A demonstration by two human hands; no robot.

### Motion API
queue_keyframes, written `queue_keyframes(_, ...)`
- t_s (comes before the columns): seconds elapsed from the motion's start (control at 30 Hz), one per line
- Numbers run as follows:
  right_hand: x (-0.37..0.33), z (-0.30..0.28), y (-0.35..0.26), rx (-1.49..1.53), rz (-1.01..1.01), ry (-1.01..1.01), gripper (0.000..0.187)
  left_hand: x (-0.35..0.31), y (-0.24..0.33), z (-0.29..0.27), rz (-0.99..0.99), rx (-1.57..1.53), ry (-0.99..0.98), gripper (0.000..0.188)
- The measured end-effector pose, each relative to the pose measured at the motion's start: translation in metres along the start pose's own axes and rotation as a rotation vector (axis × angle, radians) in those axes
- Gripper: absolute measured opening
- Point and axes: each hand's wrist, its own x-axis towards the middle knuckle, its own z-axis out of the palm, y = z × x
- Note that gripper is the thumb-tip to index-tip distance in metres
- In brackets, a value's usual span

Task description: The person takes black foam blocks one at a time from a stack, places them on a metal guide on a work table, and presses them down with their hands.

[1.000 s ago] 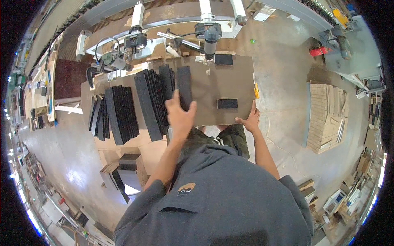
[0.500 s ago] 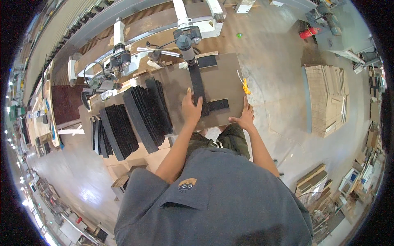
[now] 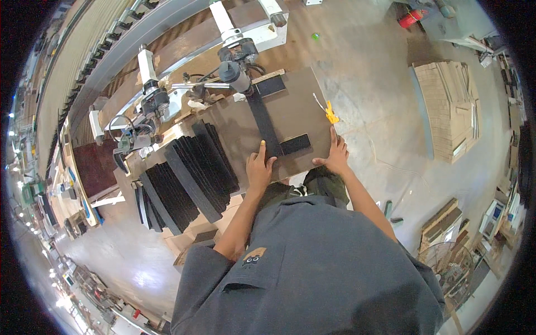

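Note:
A long black strip (image 3: 264,124) lies on the brown board (image 3: 234,120), its far end under a grey cylindrical machine head (image 3: 233,77). My left hand (image 3: 259,172) rests by the strip's near end, index finger stretched forward and thumb apart. At the board's right edge is my right hand (image 3: 335,155), its fingers spread and its thumb over the near corner. A short black piece (image 3: 295,144) touches the strip's right side near my hands. Another short black piece (image 3: 270,85) lies at the far edge. Just beyond my right fingertips sits a yellow plastic thing (image 3: 331,113) with a white cord.
Several black strips (image 3: 192,178) stand in rows on the board's left part. A second machine arm (image 3: 154,99) is at the far left. Stacked flat cardboard (image 3: 449,109) lies on the floor at right, with a red extinguisher (image 3: 412,18) farther back and a fan (image 3: 446,262) nearer.
My left hand has slid nearer along the strip, from its side to its near end. My right hand stays at the board's edge. The whole view has tilted and shifted slightly.

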Motion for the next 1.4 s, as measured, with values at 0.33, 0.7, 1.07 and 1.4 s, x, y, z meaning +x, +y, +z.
queue_keyframes(0.33, 0.002, -0.007, -0.003, -0.001, 0.014, -0.052, 0.161, 0.000, -0.012, 0.024, 0.208, 0.066, 0.113, 0.057)
queue_keyframes(0.7, 0.002, -0.010, -0.004, -0.015, 0.010, -0.063, 0.160, 0.000, -0.017, 0.027, 0.243, 0.104, 0.155, 0.051)
queue_keyframes(1.07, 0.003, -0.007, 0.000, 0.002, -0.009, -0.041, 0.161, 0.000, -0.009, 0.020, 0.197, 0.095, 0.120, 0.055)
queue_keyframes(1.4, 0.007, -0.004, 0.004, -0.007, -0.042, -0.029, 0.162, 0.000, -0.002, 0.009, 0.185, -0.031, 0.148, 0.061)
